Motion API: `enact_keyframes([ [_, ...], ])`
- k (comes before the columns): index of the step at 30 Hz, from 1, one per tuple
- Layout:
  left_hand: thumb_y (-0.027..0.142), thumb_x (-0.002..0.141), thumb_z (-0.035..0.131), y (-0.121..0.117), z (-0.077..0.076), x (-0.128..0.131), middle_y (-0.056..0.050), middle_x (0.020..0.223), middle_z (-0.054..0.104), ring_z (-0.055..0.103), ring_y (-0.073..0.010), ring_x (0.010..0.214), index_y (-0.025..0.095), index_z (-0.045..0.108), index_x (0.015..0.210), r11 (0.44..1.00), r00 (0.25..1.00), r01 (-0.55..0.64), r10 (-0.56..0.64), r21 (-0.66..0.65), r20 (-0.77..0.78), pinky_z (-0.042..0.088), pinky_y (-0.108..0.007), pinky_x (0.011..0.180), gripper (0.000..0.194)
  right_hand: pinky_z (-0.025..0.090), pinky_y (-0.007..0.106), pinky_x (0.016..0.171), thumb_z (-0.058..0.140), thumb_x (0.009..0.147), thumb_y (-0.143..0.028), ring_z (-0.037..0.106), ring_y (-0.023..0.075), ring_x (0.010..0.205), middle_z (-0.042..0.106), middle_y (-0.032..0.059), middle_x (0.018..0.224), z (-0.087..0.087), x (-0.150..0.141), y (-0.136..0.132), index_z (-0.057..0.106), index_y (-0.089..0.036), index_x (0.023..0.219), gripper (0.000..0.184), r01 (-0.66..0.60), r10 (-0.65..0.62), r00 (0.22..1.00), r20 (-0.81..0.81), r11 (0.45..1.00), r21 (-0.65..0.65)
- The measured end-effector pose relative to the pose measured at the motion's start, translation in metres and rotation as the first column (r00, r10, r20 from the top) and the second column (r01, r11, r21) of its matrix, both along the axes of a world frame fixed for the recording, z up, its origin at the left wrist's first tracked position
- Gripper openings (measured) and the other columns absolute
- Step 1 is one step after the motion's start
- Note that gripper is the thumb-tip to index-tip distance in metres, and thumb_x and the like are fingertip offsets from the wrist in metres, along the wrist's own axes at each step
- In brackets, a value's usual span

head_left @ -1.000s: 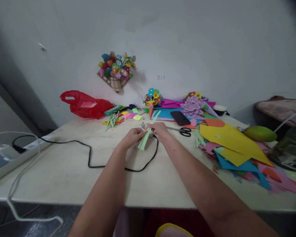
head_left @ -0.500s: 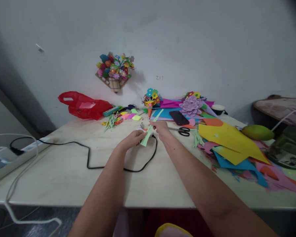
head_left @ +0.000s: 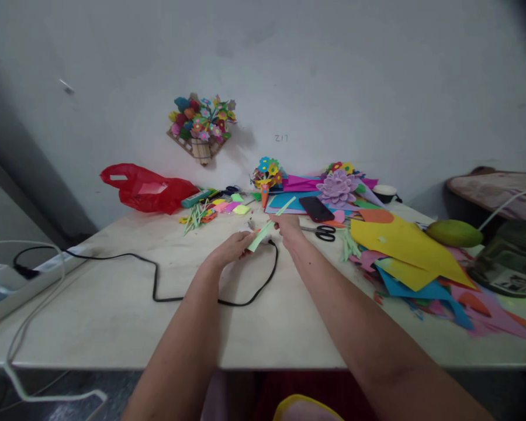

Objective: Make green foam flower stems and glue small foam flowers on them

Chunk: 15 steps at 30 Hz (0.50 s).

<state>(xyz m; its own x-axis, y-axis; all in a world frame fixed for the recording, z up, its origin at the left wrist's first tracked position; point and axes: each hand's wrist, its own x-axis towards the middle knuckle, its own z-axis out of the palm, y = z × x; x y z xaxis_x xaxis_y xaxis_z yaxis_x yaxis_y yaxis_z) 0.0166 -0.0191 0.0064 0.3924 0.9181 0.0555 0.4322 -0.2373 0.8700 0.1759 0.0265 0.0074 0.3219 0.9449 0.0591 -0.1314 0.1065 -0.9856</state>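
A light green strip (head_left: 261, 236), seemingly paper or thin foam, slants between my hands over the table. My left hand (head_left: 234, 248) is closed on its lower end, the fingers partly hidden. My right hand (head_left: 288, 227) pinches the same strip further up, and its narrow end sticks out beyond the fingers. Just behind and below the strip lies a white device with a black cord (head_left: 272, 275), mostly covered by my hands. Black-handled scissors (head_left: 325, 233) lie right of my right hand, beside a bunch of green strips (head_left: 348, 244).
A phone (head_left: 316, 209) and coloured sheets (head_left: 409, 245) lie to the right, with a green mango (head_left: 454, 233) and a glass jar (head_left: 508, 266). Toward the back left are a red plastic bag (head_left: 146, 190) and more green strips (head_left: 196, 217). A power strip (head_left: 39, 283) edges the left side.
The strip has turned to lie more slanted, its upper end shifting right. My left hand has moved slightly left, and the whole view has drifted a little.
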Motion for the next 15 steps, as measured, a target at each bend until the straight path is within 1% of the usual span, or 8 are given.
enact_keyframes([
  [3,0.058,0.078,0.036,0.0,0.003,-0.007,-0.001,0.052,0.051,0.043,-0.008,0.042,0.014,0.05,0.063,0.999,0.993,-0.049,0.05,-0.011,0.107,0.034,-0.02,0.039,0.048,0.024,0.02,0.035,0.064,0.059,-0.021,0.038,0.006,0.039,0.052,-0.0014,0.045,0.001,0.004,-0.001,0.052,-0.015,0.047,0.018,0.009,-0.01,0.999,-0.032,0.999,-0.031],
  [5,0.057,0.078,0.035,0.002,0.003,-0.012,0.001,0.047,0.049,0.041,-0.0072,0.037,0.015,0.049,0.064,0.986,0.969,-0.165,0.158,0.024,0.192,0.03,-0.019,0.035,0.047,0.024,0.019,0.035,0.064,0.06,-0.02,0.038,0.0056,0.038,0.052,-0.0018,0.045,0.002,0.006,-0.002,0.052,-0.015,0.047,0.018,0.009,-0.011,0.998,-0.057,0.999,-0.041],
  [7,0.054,0.077,0.042,0.005,0.002,-0.015,0.003,0.045,0.048,0.039,-0.0064,0.034,0.015,0.05,0.072,0.956,0.924,-0.286,0.257,0.062,0.283,0.028,-0.018,0.033,0.041,0.023,0.019,0.035,0.064,0.06,-0.02,0.038,0.0052,0.038,0.051,-0.0026,0.044,0.002,0.006,-0.003,0.051,-0.015,0.048,0.018,0.005,-0.008,0.997,-0.071,0.999,-0.047],
  [8,0.052,0.075,0.046,0.007,0.001,-0.015,0.004,0.045,0.048,0.038,-0.0062,0.034,0.015,0.05,0.076,0.946,0.904,-0.316,0.277,0.074,0.324,0.028,-0.018,0.033,0.037,0.023,0.019,0.035,0.064,0.06,-0.02,0.038,0.0051,0.037,0.05,-0.0029,0.044,0.002,0.006,-0.003,0.051,-0.014,0.048,0.018,0.0,-0.004,0.997,-0.073,0.999,-0.05],
  [9,0.049,0.074,0.05,0.009,0.0,-0.015,0.004,0.046,0.049,0.039,-0.0061,0.033,0.015,0.049,0.08,0.943,0.892,-0.324,0.276,0.081,0.358,0.029,-0.017,0.033,0.035,0.023,0.019,0.035,0.063,0.06,-0.02,0.037,0.0049,0.037,0.051,-0.0028,0.044,0.001,0.006,-0.002,0.051,-0.014,0.048,0.018,-0.01,0.006,0.997,-0.075,0.999,-0.052],
  [11,0.045,0.07,0.057,0.011,-0.004,-0.013,0.006,0.047,0.05,0.04,-0.006,0.034,0.015,0.047,0.085,0.949,0.886,-0.298,0.237,0.099,0.399,0.032,-0.017,0.034,0.035,0.023,0.019,0.034,0.063,0.061,-0.02,0.036,0.0043,0.037,0.053,-0.0019,0.046,0.0,0.004,-0.002,0.051,-0.014,0.048,0.018,-0.04,0.036,0.996,-0.081,0.998,-0.042],
  [13,0.042,0.066,0.061,0.012,-0.007,-0.01,0.006,0.047,0.05,0.041,-0.0059,0.035,0.015,0.047,0.091,0.958,0.894,-0.259,0.191,0.12,0.405,0.033,-0.017,0.035,0.039,0.023,0.019,0.034,0.063,0.062,-0.02,0.036,0.004,0.036,0.055,-0.0008,0.049,-0.001,0.002,-0.002,0.05,-0.014,0.049,0.019,-0.072,0.069,0.993,-0.095,0.997,-0.029],
  [15,0.042,0.067,0.062,0.012,-0.009,-0.007,0.006,0.049,0.05,0.042,-0.0058,0.037,0.015,0.047,0.096,0.969,0.912,-0.21,0.147,0.129,0.383,0.034,-0.017,0.037,0.042,0.023,0.019,0.034,0.063,0.062,-0.02,0.037,0.0042,0.037,0.056,-0.0005,0.051,-0.002,0.0,-0.003,0.049,-0.015,0.05,0.019,-0.096,0.094,0.989,-0.115,0.995,-0.016],
])
